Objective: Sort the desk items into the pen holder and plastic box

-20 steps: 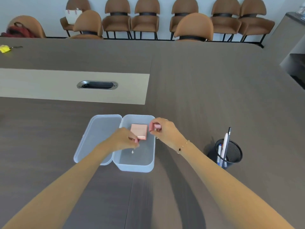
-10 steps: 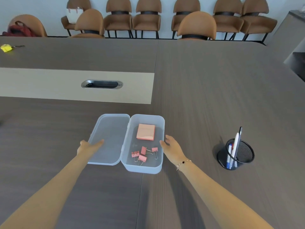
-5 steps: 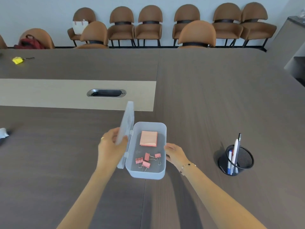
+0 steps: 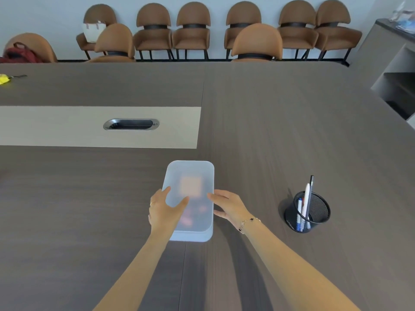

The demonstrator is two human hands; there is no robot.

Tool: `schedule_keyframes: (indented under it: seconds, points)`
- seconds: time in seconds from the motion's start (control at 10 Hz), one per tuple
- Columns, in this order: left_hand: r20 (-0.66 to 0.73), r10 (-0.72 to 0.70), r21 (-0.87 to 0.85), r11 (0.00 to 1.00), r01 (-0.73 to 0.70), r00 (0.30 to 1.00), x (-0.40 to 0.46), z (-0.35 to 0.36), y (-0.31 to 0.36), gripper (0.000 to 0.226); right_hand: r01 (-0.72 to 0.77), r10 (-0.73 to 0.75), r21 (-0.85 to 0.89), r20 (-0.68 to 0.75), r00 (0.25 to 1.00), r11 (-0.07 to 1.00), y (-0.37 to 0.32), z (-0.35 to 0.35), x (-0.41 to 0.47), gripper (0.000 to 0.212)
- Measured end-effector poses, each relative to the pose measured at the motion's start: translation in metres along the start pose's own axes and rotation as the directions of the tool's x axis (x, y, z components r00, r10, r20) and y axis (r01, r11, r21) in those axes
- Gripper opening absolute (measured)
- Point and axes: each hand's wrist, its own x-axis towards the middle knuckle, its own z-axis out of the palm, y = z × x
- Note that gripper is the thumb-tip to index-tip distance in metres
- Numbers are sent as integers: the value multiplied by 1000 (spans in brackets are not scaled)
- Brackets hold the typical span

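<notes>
The translucent plastic box [image 4: 197, 171] lies on the dark table with its lid down. A pink notepad and pink binder clips show blurred through the lid. My left hand [image 4: 165, 209] rests flat on the lid's left near part, fingers spread. My right hand [image 4: 229, 206] touches the box's right side with fingers apart. A black mesh pen holder [image 4: 314, 217] stands to the right with several pens upright in it.
A metal cable slot [image 4: 131, 124] sits in the table's light strip beyond the box. A yellow item [image 4: 4, 79] lies at the far left. Brown chairs line the far edge and wall. A grey cabinet [image 4: 390, 63] stands at the right.
My left hand has swung the lid over from upright and laid it down on the box. My right hand stays at the box's right side.
</notes>
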Motion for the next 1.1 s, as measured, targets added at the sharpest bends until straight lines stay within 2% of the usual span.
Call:
schedule_keyframes:
  seconds: [0.2, 0.4, 0.7, 0.8, 0.9, 1.0, 1.1]
  points:
    - [-2, -46, 58, 997, 46, 999, 15, 4, -7, 93, 11, -10, 2, -39, 999, 1000, 2, 0, 0, 53]
    - [-12, -49, 96, 994, 50, 999, 23, 10, -14, 78, 15, -17, -28, -61, 998, 999, 1, 2, 2, 46]
    - [-13, -35, 137, 990, 37, 999, 27, 14, -15, 83, -23, 15, -71, -117, 993, 997, -1, 10, 5, 47]
    - [-10, -54, 128, 990, 55, 998, 26, 13, -13, 83, -3, -8, -80, -137, 991, 997, -4, 13, 0, 37]
    - [2, -80, 84, 993, 80, 997, 28, 11, -14, 84, -23, 22, -10, -96, 995, 1000, -6, 10, -9, 22]
    - [28, -75, 80, 994, 73, 997, 28, 7, -9, 83, 9, -8, 9, -58, 998, 1000, -8, 8, -17, 12]
    - [-13, -87, 38, 995, 88, 996, 23, -1, -2, 94, 13, -13, 1, -130, 991, 1000, -10, 10, -27, 31]
